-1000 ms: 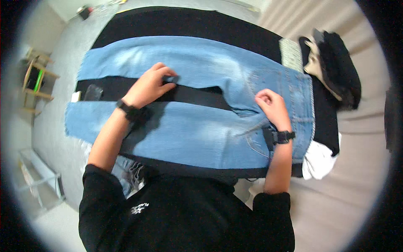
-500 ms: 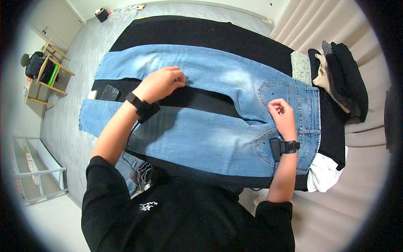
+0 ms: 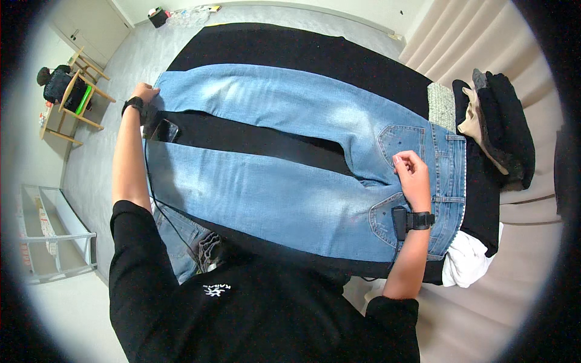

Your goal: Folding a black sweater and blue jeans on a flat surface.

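A pair of light-blue jeans (image 3: 290, 199) lies flat, back pockets up, waistband on the right and both legs reaching left. My left hand (image 3: 145, 92) is at the far leg's hem, thumb and fingers closed on its edge. Over the seat, between the two back pockets, my right hand (image 3: 413, 175) has its fingers curled in, with nothing visible in them. Whether it touches the denim I cannot tell. A dark phone (image 3: 165, 130) lies between the hems, near my left wrist. Both wrists wear black straps with small boxes; a cable hangs from the left one.
Black cloth (image 3: 272, 42) covers the table. Folded dark clothes (image 3: 508, 127), a pale knitted piece (image 3: 441, 104) and a white cloth (image 3: 466, 260) sit at the right. More denim (image 3: 175, 236) hangs at the near left. A wooden chair (image 3: 77, 100) and metal rack (image 3: 57, 233) stand left.
My left hand has moved left from the middle of the far leg to its hem and closed there. My right hand stays over the seat. The whole view has shifted slightly.
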Demonstrator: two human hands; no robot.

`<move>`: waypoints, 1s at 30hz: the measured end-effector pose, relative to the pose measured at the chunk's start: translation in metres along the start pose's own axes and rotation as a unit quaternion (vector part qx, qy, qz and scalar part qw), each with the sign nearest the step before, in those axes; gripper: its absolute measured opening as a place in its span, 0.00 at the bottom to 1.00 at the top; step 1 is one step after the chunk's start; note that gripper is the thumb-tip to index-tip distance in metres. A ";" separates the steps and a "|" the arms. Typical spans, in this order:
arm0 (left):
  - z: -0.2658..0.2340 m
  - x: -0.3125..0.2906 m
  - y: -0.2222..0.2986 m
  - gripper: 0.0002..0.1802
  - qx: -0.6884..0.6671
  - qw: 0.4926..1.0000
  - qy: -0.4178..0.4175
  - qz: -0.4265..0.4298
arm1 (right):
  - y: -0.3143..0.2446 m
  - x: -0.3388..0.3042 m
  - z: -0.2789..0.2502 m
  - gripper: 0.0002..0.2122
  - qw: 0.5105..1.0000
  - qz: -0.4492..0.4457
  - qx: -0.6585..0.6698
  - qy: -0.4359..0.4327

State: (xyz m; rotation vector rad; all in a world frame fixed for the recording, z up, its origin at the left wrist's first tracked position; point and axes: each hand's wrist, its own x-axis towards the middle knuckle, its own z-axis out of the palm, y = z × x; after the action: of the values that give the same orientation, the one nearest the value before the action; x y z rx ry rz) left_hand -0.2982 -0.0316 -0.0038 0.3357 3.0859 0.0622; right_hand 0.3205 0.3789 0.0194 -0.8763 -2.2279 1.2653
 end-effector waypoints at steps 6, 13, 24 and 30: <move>-0.002 0.012 -0.008 0.18 -0.191 0.977 0.049 0.081 | 0.007 -0.004 -0.006 0.06 1.000 -0.007 -0.012 0.011; -0.016 0.046 -0.027 0.19 -0.060 0.979 0.165 0.105 | 0.007 0.004 -0.002 0.06 0.999 -0.031 0.032 -0.005; -0.046 -0.224 0.211 0.10 -0.539 0.763 -0.223 0.279 | 0.005 -0.002 -0.006 0.07 0.999 0.000 0.037 0.020; 0.001 -0.259 0.235 0.09 -0.532 0.744 -0.236 0.328 | 0.007 -0.002 -0.002 0.07 0.999 -0.001 0.021 0.034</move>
State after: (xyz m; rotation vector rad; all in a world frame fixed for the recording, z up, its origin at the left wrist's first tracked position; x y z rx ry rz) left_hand 0.0048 0.1415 0.0134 1.0656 1.8308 1.3907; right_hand 0.3253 0.3815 0.0147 -0.8881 -2.1400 1.2584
